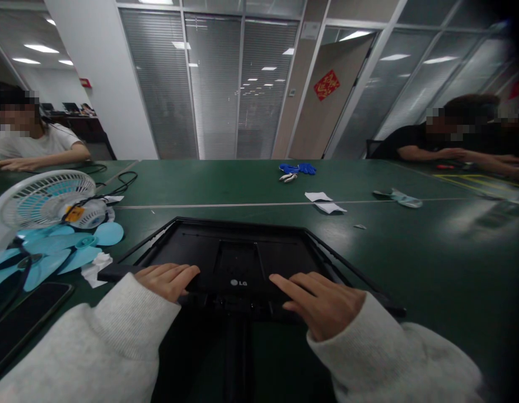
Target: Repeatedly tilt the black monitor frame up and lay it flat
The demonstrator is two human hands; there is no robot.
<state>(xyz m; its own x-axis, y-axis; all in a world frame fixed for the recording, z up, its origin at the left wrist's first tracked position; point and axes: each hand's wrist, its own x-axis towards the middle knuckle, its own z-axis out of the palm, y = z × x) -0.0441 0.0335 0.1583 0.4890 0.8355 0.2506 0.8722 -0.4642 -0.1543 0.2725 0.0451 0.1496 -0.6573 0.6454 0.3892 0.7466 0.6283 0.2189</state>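
A black LG monitor [238, 257] lies in front of me on the green table, its logo facing me and a dark stand post [237, 352] running toward me below it. My left hand [169, 280] rests on the near left part, fingers bent over the edge, thumb low beside them. On the near right, my right hand [320, 296] has its fingers laid over the panel and its thumb at the near edge. Both hands seem to grip that edge; their undersides are hidden.
At left are a white fan [49, 196], blue fan blades [80, 242], crumpled paper [97, 268] and a dark phone-like slab [30, 322]. Blue gloves [298, 168], white paper [325, 202] and a pale packet [404, 198] lie farther off. People sit at both sides.
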